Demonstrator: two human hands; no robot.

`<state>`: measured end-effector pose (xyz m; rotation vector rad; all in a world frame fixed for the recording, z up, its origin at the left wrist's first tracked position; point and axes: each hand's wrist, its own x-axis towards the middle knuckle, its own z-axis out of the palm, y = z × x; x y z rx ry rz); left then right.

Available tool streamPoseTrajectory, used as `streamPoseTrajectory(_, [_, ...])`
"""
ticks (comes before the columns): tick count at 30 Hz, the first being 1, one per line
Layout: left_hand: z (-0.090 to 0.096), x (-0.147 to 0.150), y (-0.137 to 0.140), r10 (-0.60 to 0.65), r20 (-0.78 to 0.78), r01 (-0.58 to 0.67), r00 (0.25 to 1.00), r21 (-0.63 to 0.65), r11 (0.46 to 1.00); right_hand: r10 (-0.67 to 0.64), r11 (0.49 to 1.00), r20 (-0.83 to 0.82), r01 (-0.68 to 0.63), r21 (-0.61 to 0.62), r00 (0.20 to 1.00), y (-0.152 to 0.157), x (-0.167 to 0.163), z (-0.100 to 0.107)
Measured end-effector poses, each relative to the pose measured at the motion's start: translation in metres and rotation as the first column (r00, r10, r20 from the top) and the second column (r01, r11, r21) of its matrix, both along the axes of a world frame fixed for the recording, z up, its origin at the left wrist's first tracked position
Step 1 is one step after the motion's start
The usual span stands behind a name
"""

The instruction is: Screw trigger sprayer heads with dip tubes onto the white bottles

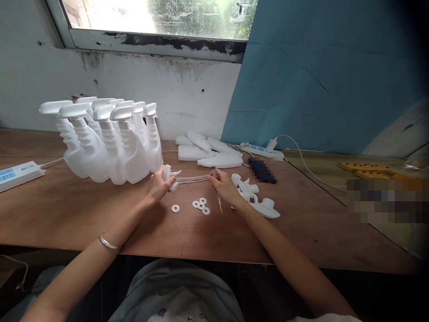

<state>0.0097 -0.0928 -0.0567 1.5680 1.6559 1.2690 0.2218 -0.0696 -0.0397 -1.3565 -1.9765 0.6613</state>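
Note:
My left hand (158, 188) is closed around a white spray trigger head (167, 172), its lever pointing right. My right hand (224, 185) pinches a thin pointed tool (219, 203); a grey end shows above the fingers and a narrow tip points down below them. Between the two hands runs a bundle of thin pale tubes (191, 180); I cannot tell whether either hand touches them. In front of the hands lie several flat white ring washers (201, 206), with a single washer (175, 209) apart on the left. More white trigger heads (264, 207) are piled beside my right forearm.
Several white spray bottles (114, 152) with heads fitted stand at the left. White bottles (220, 159) without heads lie near the wall. Power strips (263, 151) with cables, a dark blurred object (262, 170) and yellow trays (372, 172) are farther out.

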Motion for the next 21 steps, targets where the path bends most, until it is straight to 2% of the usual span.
streamPoseTrajectory(2, [-0.002,-0.001,0.003,0.000,0.053,0.000,0.999,-0.006,1.000,0.052,0.997,0.144,-0.042,-0.071,0.988,0.002,0.006,0.002])
streamPoseTrajectory(6, [-0.003,-0.001,0.007,-0.017,0.154,0.024,0.988,-0.042,0.999,0.159,0.968,0.252,-0.101,-0.228,0.955,0.002,0.011,-0.005])
streamPoseTrajectory(9, [-0.001,-0.001,0.006,-0.023,0.227,0.039,0.974,-0.068,0.997,0.245,0.926,0.237,-0.155,-0.343,0.940,0.000,0.005,-0.016])
streamPoseTrajectory(11, [-0.001,-0.001,0.006,-0.027,0.272,0.052,0.962,-0.084,0.995,0.278,0.905,0.181,-0.195,-0.378,0.943,-0.003,-0.003,-0.023])
streamPoseTrajectory(14, [-0.001,-0.002,0.007,-0.036,0.332,0.078,0.942,-0.114,0.990,0.302,0.895,0.089,-0.250,-0.369,0.949,-0.008,-0.017,-0.031])
streamPoseTrajectory(16, [-0.002,-0.002,0.008,-0.039,0.368,0.098,0.929,-0.143,0.985,0.292,0.909,0.065,-0.255,-0.329,0.954,-0.010,-0.022,-0.033])
streamPoseTrajectory(21, [-0.004,0.002,0.009,-0.052,0.435,0.169,0.899,-0.234,0.957,0.137,0.983,0.177,-0.111,-0.147,0.975,-0.006,-0.012,-0.029])
